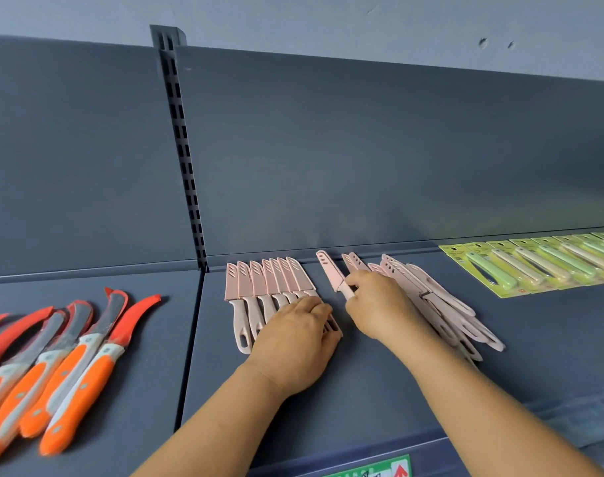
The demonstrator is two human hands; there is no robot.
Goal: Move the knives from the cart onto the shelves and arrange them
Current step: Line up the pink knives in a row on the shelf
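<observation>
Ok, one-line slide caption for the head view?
Right hand lifts a pink knife from the pile; left hand steadies the row.

Soft even light, faint shadows, wide-angle bending and blur at edges.

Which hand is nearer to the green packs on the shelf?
Right. The right hand, holding a pink knife, is closer to the green packs; the left hand rests farther away.
</observation>
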